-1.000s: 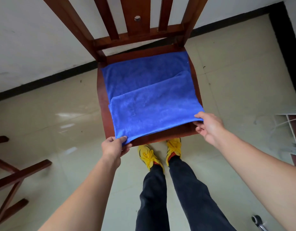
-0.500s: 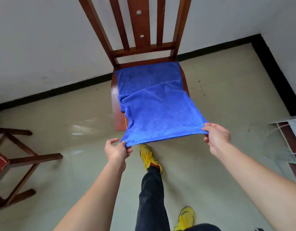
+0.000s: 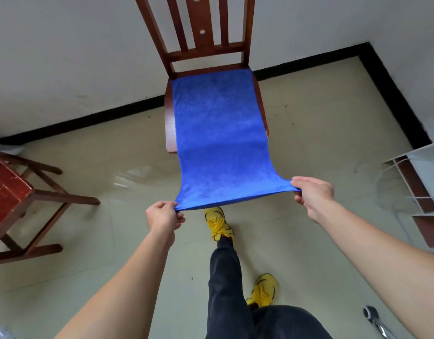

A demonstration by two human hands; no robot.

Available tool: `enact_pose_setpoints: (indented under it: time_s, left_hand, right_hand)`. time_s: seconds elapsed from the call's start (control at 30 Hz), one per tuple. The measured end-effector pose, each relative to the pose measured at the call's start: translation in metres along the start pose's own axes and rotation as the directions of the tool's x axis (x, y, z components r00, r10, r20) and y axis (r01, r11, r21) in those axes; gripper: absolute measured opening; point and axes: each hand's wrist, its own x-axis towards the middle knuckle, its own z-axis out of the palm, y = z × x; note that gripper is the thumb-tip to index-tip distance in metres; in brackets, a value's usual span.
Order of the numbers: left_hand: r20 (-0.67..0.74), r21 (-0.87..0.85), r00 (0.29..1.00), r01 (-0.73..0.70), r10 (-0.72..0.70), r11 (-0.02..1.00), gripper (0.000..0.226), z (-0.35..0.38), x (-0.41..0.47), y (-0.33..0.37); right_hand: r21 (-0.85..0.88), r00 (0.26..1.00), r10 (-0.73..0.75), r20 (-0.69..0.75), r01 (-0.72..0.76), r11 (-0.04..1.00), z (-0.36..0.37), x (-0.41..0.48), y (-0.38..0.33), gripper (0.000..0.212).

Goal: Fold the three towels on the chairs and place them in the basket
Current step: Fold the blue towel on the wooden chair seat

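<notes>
Here, the left hand (image 3: 164, 214) and right hand (image 3: 311, 192) are each pinching a near corner of the blue towel (image 3: 217, 133), stretching it taut off the chair (image 3: 170, 123) seat's front edge, seemingly to flatten it for folding.

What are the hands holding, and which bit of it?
The blue towel. The left hand and the right hand each pinch one near corner, while its far end lies on the chair.
</notes>
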Motion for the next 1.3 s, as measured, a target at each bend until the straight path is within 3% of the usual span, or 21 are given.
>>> enact_pose_setpoints:
  time_s: [0.23, 0.47, 0.57, 0.63, 0.73, 0.87, 0.97, 1.1, 1.3]
  left_hand:
    - [-0.002, -0.013, 0.999, 0.051, -0.051, 0.999, 0.010, -0.010, -0.001, -0.016]
    - [0.124, -0.148, 0.991, 0.063, -0.045, 0.987, 0.016, 0.003, 0.038, 0.051]
    - [0.169, -0.229, 0.986, 0.050, -0.011, 0.972, 0.011, 0.012, 0.060, 0.094]
    - [0.214, -0.239, 0.975, -0.003, 0.056, 0.971, 0.011, 0.018, 0.079, 0.128]
    - [0.297, -0.130, 0.940, -0.131, 0.165, 0.983, 0.036, 0.027, 0.103, 0.170]
    - [0.276, 0.254, 0.909, -0.382, 0.313, 0.888, 0.032, 0.048, 0.150, 0.230]
    - [0.281, 0.391, 0.876, -0.477, 0.392, 0.787, 0.022, 0.065, 0.185, 0.268]
    - [0.283, 0.488, 0.865, -0.501, 0.414, 0.715, 0.014, 0.083, 0.221, 0.299]
    - [0.317, 0.432, 0.899, -0.420, 0.302, 0.798, 0.015, 0.109, 0.263, 0.310]
  right_hand:
    - [-0.031, 1.000, 0.027, -0.008, -0.027, 0.999, -0.006, -0.003, 0.010, 0.009]
    - [0.105, 0.999, 0.037, 0.012, -0.038, 0.994, 0.034, 0.024, -0.049, 0.003]
    - [0.204, 0.998, 0.033, 0.044, -0.042, 0.978, 0.055, 0.039, -0.090, 0.012]
    - [0.181, 0.998, 0.009, 0.064, -0.021, 0.983, 0.074, 0.055, -0.119, 0.029]
    - [-0.020, 0.991, -0.113, 0.074, 0.115, 0.993, 0.097, 0.077, -0.148, 0.042]
    - [-0.246, 0.958, -0.272, 0.091, 0.286, 0.926, 0.138, 0.119, -0.186, 0.031]
    - [-0.299, 0.938, -0.330, 0.103, 0.345, 0.889, 0.165, 0.152, -0.209, 0.022]
    - [-0.406, 0.921, -0.365, 0.135, 0.387, 0.828, 0.188, 0.190, -0.223, 0.014]
    - [-0.531, 0.941, -0.264, 0.214, 0.338, 0.777, 0.207, 0.232, -0.231, 0.012]
